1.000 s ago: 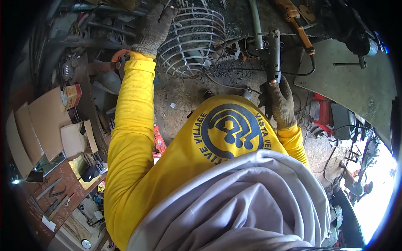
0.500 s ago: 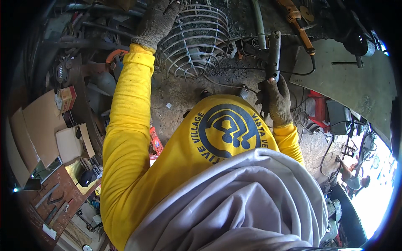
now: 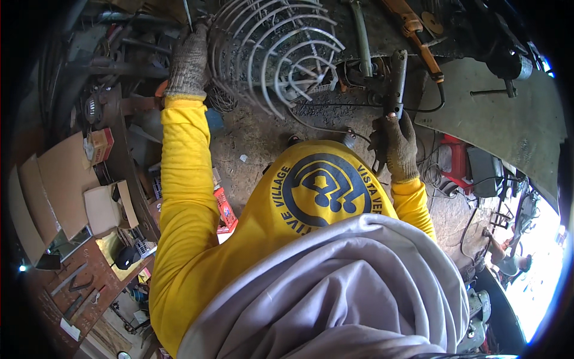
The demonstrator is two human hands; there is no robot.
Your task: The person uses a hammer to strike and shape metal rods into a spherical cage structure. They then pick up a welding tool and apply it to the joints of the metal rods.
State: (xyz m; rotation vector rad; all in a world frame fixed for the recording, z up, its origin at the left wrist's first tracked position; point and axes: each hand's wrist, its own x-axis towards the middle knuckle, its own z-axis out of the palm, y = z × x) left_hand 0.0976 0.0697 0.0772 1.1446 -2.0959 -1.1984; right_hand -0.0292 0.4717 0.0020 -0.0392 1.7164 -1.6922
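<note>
A round metal wire cage (image 3: 281, 57) of curved bars and cross ribs is tilted over the dark work surface at the top. My left hand (image 3: 190, 63), in a grey knitted glove, is closed at the cage's left edge; its fingertips are partly hidden. A thin rod (image 3: 187, 13) shows just above that hand. My right hand (image 3: 400, 146), gloved alike, is wrapped round the lower end of a grey metal tube (image 3: 396, 78) with holes in its side. The tube points away from me, apart from the cage.
An orange power tool (image 3: 412, 27) with a black cord lies beyond the tube, near a greenish pipe (image 3: 361, 45). A metal sheet (image 3: 496, 113) and a red case (image 3: 455, 160) are at right. Cardboard (image 3: 63, 185) leans at left. Another person (image 3: 508, 260) is at far right.
The cage has turned and tilted, its ribbed centre swinging right. My left hand has moved left and slightly nearer with its edge. My right hand and the tube have barely shifted.
</note>
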